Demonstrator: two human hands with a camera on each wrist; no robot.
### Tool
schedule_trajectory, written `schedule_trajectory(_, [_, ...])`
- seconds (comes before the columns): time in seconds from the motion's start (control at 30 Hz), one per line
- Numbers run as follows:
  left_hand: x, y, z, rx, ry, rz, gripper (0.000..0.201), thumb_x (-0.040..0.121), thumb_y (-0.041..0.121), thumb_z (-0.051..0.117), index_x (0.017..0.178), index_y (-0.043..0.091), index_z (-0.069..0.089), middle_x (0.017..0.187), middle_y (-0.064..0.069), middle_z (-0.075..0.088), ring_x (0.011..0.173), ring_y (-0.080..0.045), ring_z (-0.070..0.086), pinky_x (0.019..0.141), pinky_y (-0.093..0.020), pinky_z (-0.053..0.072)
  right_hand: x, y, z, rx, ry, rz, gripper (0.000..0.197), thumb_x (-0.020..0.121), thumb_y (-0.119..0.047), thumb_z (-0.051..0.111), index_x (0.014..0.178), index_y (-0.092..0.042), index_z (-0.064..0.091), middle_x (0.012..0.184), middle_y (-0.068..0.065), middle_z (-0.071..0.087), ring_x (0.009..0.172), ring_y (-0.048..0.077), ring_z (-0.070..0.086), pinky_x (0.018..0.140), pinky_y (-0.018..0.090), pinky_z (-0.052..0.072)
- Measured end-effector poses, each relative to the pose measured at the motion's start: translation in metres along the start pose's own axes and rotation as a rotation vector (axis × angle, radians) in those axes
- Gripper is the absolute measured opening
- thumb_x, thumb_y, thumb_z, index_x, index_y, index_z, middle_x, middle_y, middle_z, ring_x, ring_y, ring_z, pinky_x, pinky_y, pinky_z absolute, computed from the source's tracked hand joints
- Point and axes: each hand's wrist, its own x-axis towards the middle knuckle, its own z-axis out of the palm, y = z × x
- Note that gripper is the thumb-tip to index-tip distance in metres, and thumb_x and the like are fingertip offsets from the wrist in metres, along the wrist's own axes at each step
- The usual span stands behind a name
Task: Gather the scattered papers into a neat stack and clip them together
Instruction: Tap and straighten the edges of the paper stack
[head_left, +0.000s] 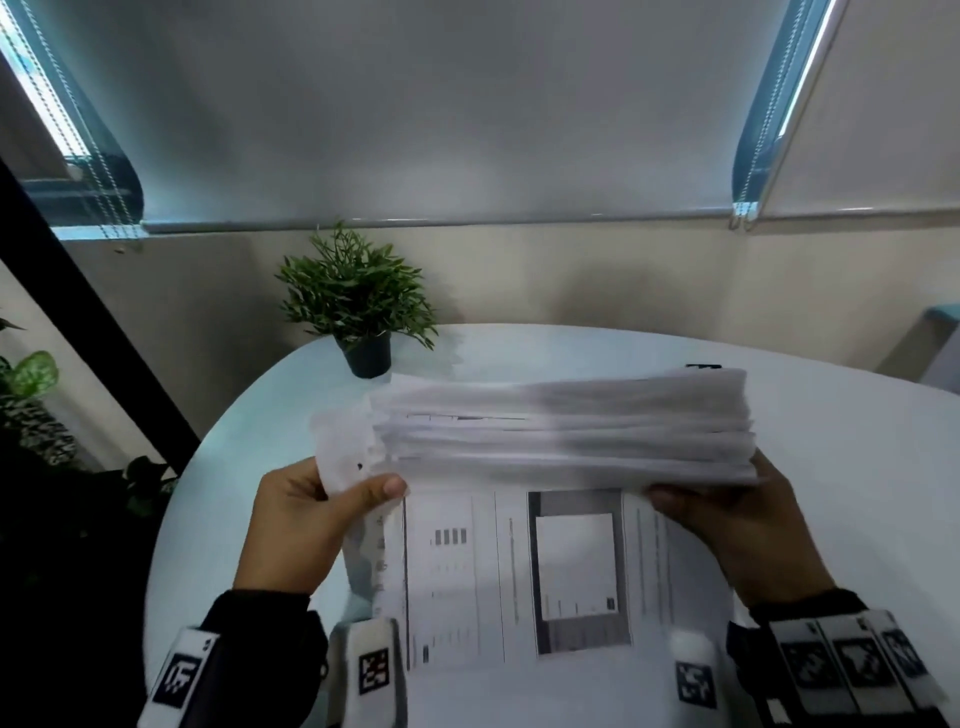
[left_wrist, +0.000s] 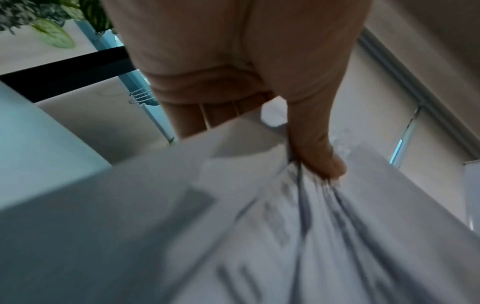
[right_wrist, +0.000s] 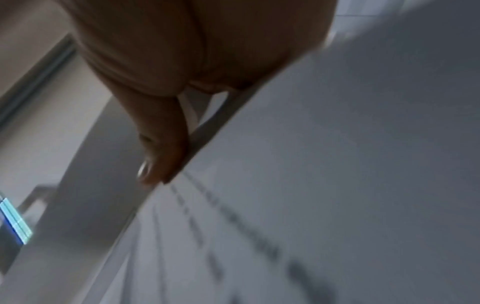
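Note:
A thick stack of white printed papers (head_left: 566, 436) is held up above the white round table (head_left: 841, 431), its top edges towards me and uneven on the left. My left hand (head_left: 306, 514) grips the stack's left side, thumb on the front sheet, fingers behind. My right hand (head_left: 727, 514) grips the right side the same way. The front sheet (head_left: 519, 571) shows tables and a dark framed figure. In the left wrist view my left hand's thumb (left_wrist: 319, 156) presses on the papers (left_wrist: 324, 236). In the right wrist view my right thumb (right_wrist: 161, 148) lies on the blurred sheet (right_wrist: 324, 185).
A small potted plant (head_left: 358, 306) stands at the table's far left edge. A small dark object (head_left: 704, 366) peeks out behind the stack's top right corner. Leafy plants (head_left: 31, 384) stand off the table at the left. A wall and window blinds lie beyond.

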Motion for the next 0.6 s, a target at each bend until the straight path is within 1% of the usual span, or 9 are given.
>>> schedule_trajectory(0.07, [-0.003, 0.003, 0.004, -0.022, 0.088, 0.084, 0.027, 0.063, 0.004, 0.083, 0.054, 0.028, 0.073, 0.058, 0.011, 0.07, 0.052, 0.001, 0.061, 0.051, -0.013, 0.048, 0.001, -0.006, 0.004, -0.041, 0.093, -0.082, 0.052, 0.065, 0.016, 0.072, 0.101, -0.02, 0.061, 0.086, -0.026, 0.071, 0.085, -0.008, 0.065, 0.07, 0.006, 0.049])
schedule_trajectory(0.13, [-0.001, 0.013, 0.007, -0.032, 0.185, 0.203, 0.02, 0.061, 0.024, 0.086, 0.064, 0.039, 0.072, 0.064, 0.019, 0.07, 0.058, 0.004, 0.062, 0.055, -0.012, 0.048, 0.004, -0.018, 0.01, -0.065, 0.197, -0.179, 0.056, 0.062, 0.011, 0.075, 0.106, -0.019, 0.059, 0.088, -0.033, 0.067, 0.089, -0.014, 0.062, 0.076, 0.003, 0.046])
schedule_trajectory(0.2, [0.002, 0.029, 0.008, -0.054, 0.258, 0.315, 0.013, 0.063, 0.041, 0.077, 0.072, 0.048, 0.07, 0.071, 0.029, 0.069, 0.066, 0.01, 0.063, 0.061, -0.01, 0.049, 0.004, -0.032, 0.016, -0.137, 0.305, -0.29, 0.06, 0.061, 0.004, 0.079, 0.109, -0.024, 0.054, 0.086, -0.039, 0.061, 0.088, -0.025, 0.055, 0.077, -0.005, 0.039])
schedule_trajectory(0.27, [0.0, 0.044, 0.014, -0.007, 0.29, 0.43, 0.013, 0.068, 0.042, 0.073, 0.077, 0.052, 0.068, 0.076, 0.035, 0.067, 0.07, 0.014, 0.061, 0.064, -0.009, 0.048, 0.002, -0.047, 0.028, -0.221, 0.314, -0.47, 0.057, 0.067, 0.002, 0.078, 0.105, -0.033, 0.053, 0.095, -0.042, 0.053, 0.091, -0.028, 0.051, 0.079, -0.009, 0.034])
schedule_trajectory(0.33, [-0.007, 0.052, 0.027, 0.052, 0.244, 0.511, 0.016, 0.072, 0.039, 0.071, 0.083, 0.05, 0.068, 0.08, 0.036, 0.066, 0.073, 0.014, 0.061, 0.066, -0.007, 0.046, 0.003, -0.048, 0.039, -0.265, 0.234, -0.602, 0.037, 0.076, 0.0, 0.073, 0.102, -0.025, 0.063, 0.1, -0.047, 0.055, 0.098, -0.026, 0.051, 0.085, -0.003, 0.037])
schedule_trajectory(0.43, [-0.018, 0.046, 0.044, 0.021, 0.095, 0.439, 0.024, 0.071, 0.039, 0.071, 0.09, 0.051, 0.063, 0.087, 0.027, 0.068, 0.08, 0.005, 0.064, 0.068, -0.01, 0.048, 0.005, -0.032, 0.047, -0.207, 0.231, -0.5, 0.036, 0.08, 0.001, 0.069, 0.111, -0.016, 0.061, 0.103, -0.041, 0.059, 0.1, -0.018, 0.056, 0.087, 0.004, 0.042])
schedule_trajectory(0.5, [-0.017, 0.034, 0.039, -0.02, 0.035, 0.296, 0.034, 0.067, 0.043, 0.072, 0.098, 0.048, 0.059, 0.099, 0.021, 0.068, 0.092, 0.001, 0.064, 0.076, -0.014, 0.051, 0.002, -0.021, 0.041, -0.111, 0.287, -0.384, 0.044, 0.078, -0.003, 0.072, 0.115, -0.021, 0.058, 0.103, -0.035, 0.063, 0.1, -0.014, 0.057, 0.088, 0.007, 0.044])
schedule_trajectory(0.57, [-0.011, 0.016, 0.027, -0.116, -0.054, 0.131, 0.055, 0.062, 0.041, 0.078, 0.114, 0.032, 0.061, 0.111, 0.009, 0.07, 0.104, -0.009, 0.066, 0.084, -0.025, 0.053, 0.001, -0.01, 0.025, -0.016, 0.252, -0.259, 0.06, 0.072, -0.022, 0.079, 0.126, -0.019, 0.052, 0.116, -0.019, 0.064, 0.11, -0.003, 0.057, 0.093, 0.016, 0.047])
schedule_trajectory(0.6, [-0.009, 0.008, 0.02, -0.161, -0.096, 0.068, 0.063, 0.058, 0.039, 0.081, 0.116, 0.023, 0.062, 0.11, 0.004, 0.071, 0.104, -0.014, 0.067, 0.083, -0.027, 0.054, 0.001, -0.006, 0.015, 0.028, 0.188, -0.185, 0.079, 0.065, -0.035, 0.084, 0.132, -0.014, 0.048, 0.122, -0.009, 0.062, 0.115, 0.007, 0.057, 0.095, 0.022, 0.049])
